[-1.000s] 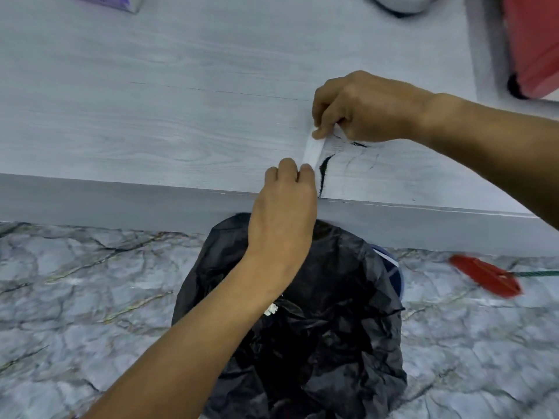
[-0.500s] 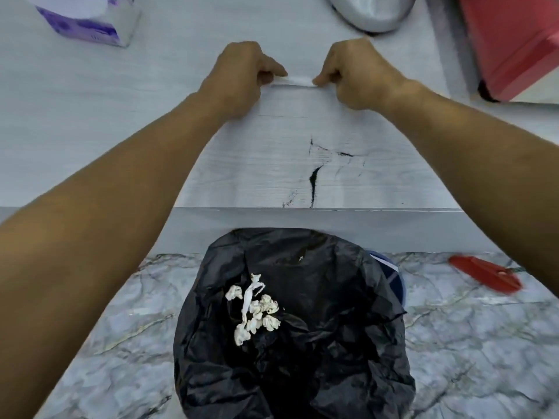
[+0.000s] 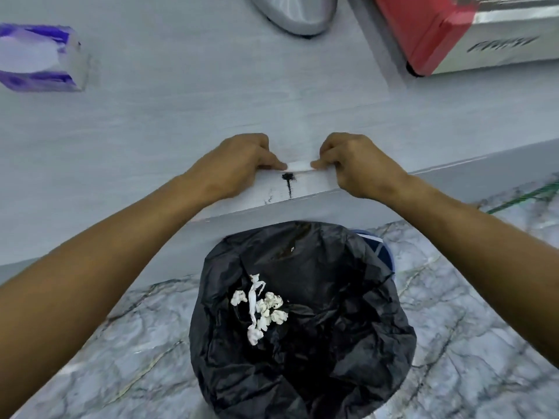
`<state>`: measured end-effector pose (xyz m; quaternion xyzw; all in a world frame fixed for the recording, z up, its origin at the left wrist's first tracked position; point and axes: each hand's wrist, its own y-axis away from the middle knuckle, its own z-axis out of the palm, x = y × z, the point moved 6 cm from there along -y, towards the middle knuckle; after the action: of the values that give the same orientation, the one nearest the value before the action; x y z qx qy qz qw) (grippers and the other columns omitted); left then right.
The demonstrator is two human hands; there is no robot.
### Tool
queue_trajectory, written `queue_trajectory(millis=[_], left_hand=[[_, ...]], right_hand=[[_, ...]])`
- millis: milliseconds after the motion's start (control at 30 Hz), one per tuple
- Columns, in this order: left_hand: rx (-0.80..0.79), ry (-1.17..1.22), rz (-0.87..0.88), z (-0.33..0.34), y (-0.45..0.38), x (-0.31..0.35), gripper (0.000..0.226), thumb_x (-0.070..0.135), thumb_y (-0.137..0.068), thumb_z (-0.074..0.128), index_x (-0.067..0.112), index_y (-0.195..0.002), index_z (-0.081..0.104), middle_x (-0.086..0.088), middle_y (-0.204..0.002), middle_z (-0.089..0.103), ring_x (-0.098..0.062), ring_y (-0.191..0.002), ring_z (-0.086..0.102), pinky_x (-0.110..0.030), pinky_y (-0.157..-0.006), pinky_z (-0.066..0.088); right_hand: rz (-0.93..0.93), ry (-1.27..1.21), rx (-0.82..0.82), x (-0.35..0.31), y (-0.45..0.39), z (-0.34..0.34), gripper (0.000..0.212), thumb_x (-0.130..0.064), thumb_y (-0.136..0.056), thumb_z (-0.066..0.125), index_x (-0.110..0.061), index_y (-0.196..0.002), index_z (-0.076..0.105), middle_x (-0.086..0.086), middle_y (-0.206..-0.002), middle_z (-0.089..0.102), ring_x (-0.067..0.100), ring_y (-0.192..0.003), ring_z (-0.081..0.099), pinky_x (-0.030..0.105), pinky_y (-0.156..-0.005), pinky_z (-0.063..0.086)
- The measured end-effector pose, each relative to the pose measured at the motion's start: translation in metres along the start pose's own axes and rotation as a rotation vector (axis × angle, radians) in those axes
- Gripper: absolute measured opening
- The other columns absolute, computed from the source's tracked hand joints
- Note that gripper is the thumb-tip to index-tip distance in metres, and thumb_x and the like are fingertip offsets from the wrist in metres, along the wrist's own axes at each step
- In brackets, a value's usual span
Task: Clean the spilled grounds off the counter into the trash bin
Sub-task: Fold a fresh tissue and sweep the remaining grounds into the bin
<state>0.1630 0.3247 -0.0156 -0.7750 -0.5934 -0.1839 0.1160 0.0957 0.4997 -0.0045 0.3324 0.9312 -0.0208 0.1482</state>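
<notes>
Black, powdery grounds [image 3: 289,176] lie in a small heap with a thin trail running toward the front edge of the pale grey wood-grain counter [image 3: 181,116], directly above the trash bin lined with a crumpled black plastic bag [image 3: 302,343]. Just behind the heap stands a folded strip of white tissue [image 3: 298,165], stretched between both hands. The left hand [image 3: 239,164] pinches one end between thumb and forefinger, the other fingers curled under; the right hand [image 3: 354,161] grips the opposite end the same way.

The grounds look loose, dry and very light, so they would scatter or smear rather than lift; pushing them as a heap seems safer than picking at them. The tissue is soft and limp, and probably stays useful as a scraper only while pulled taut from its two ends and kept low against the counter. White crumpled tissue wads [image 3: 263,309] already sit in the bag. A purple-and-white tissue box [image 3: 36,55] rests well apart at the far left.
</notes>
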Motion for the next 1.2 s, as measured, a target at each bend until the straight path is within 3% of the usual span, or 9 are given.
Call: queue_trajectory(millis=[167, 400, 533, 667, 767, 867, 967, 1100, 1200], left_hand=[[0.112, -0.026, 0.046, -0.044, -0.078, 0.004, 0.033, 0.003, -0.095, 0.061, 0.025, -0.114, 0.075, -0.004, -0.098, 0.066, -0.023, -0.096, 0.061, -0.036, -0.083, 0.050], [0.013, 0.020, 0.164, -0.025, -0.186, 0.059, 0.039, -0.005, -0.089, 0.059, 0.025, -0.107, 0.077, 0.003, -0.100, 0.072, -0.006, -0.088, 0.060, -0.013, -0.080, 0.042], [-0.074, 0.054, 0.208, 0.004, -0.212, 0.078, 0.032, 0.001, -0.089, 0.064, 0.024, -0.105, 0.077, 0.000, -0.100, 0.074, -0.009, -0.092, 0.065, -0.019, -0.086, 0.047], [-0.083, 0.078, 0.258, 0.013, -0.212, 0.080, 0.029, 0.003, -0.090, 0.066, 0.024, -0.107, 0.077, 0.003, -0.095, 0.066, -0.005, -0.087, 0.058, -0.005, -0.075, 0.038], [-0.066, 0.063, 0.311, 0.010, -0.199, 0.070, 0.028, 0.003, -0.089, 0.068, 0.023, -0.107, 0.077, 0.001, -0.106, 0.065, -0.007, -0.094, 0.057, -0.010, -0.080, 0.040], [-0.062, 0.074, 0.326, 0.007, -0.180, 0.055, 0.027, 0.002, -0.088, 0.069, 0.020, -0.106, 0.078, -0.003, -0.101, 0.069, -0.013, -0.090, 0.063, -0.009, -0.079, 0.043], [-0.035, 0.059, 0.348, 0.002, -0.157, 0.039, 0.027, 0.002, -0.087, 0.070, 0.019, -0.106, 0.078, -0.002, -0.095, 0.068, -0.008, -0.083, 0.058, -0.003, -0.074, 0.038], [0.003, 0.051, 0.347, -0.007, -0.119, 0.018, 0.025, 0.005, -0.088, 0.070, 0.020, -0.107, 0.078, -0.005, -0.094, 0.067, -0.015, -0.083, 0.060, -0.025, -0.073, 0.046], [0.018, 0.038, 0.319, -0.014, -0.088, 0.003, 0.026, 0.004, -0.089, 0.069, 0.021, -0.106, 0.078, -0.004, -0.091, 0.066, -0.016, -0.082, 0.058, -0.025, -0.071, 0.042]], right_hand=[[0.332, -0.074, 0.221, 0.035, -0.006, -0.046, 0.038, 0.008, -0.087, 0.054, -0.014, -0.107, 0.077, 0.005, -0.110, 0.071, 0.020, -0.099, 0.064, 0.013, -0.082, 0.042], [0.683, -0.128, 0.339, 0.095, 0.045, -0.053, 0.042, 0.010, -0.084, 0.051, -0.012, -0.110, 0.076, 0.003, -0.113, 0.072, 0.011, -0.098, 0.064, -0.004, -0.068, 0.035], [0.749, -0.114, 0.326, 0.116, 0.065, -0.045, 0.045, 0.009, -0.086, 0.050, -0.014, -0.116, 0.073, 0.005, -0.118, 0.070, 0.018, -0.099, 0.066, 0.012, -0.079, 0.044], [0.714, -0.079, 0.301, 0.115, 0.070, -0.028, 0.040, 0.002, -0.090, 0.050, -0.015, -0.121, 0.071, 0.006, -0.115, 0.064, 0.016, -0.089, 0.057, 0.023, -0.071, 0.044], [0.729, -0.090, 0.331, 0.103, 0.070, -0.012, 0.030, -0.002, -0.091, 0.057, -0.007, -0.118, 0.068, 0.006, -0.111, 0.062, 0.013, -0.084, 0.050, 0.022, -0.065, 0.039], [0.688, -0.035, 0.354, 0.082, 0.065, 0.000, 0.038, 0.003, -0.090, 0.057, -0.008, -0.125, 0.066, 0.008, -0.108, 0.057, 0.012, -0.084, 0.044, 0.020, -0.065, 0.033], [0.633, -0.011, 0.378, 0.057, 0.059, 0.006, 0.045, 0.009, -0.089, 0.053, -0.010, -0.128, 0.066, 0.010, -0.106, 0.056, 0.023, -0.091, 0.052, 0.029, -0.067, 0.040], [0.562, -0.028, 0.381, 0.022, 0.052, 0.018, 0.046, 0.012, -0.086, 0.052, -0.008, -0.125, 0.068, 0.008, -0.103, 0.058, 0.025, -0.093, 0.055, 0.038, -0.072, 0.051], [0.502, -0.035, 0.378, -0.005, 0.046, 0.026, 0.044, 0.012, -0.086, 0.052, -0.006, -0.122, 0.069, 0.009, -0.098, 0.058, 0.027, -0.087, 0.056, 0.043, -0.068, 0.053]])
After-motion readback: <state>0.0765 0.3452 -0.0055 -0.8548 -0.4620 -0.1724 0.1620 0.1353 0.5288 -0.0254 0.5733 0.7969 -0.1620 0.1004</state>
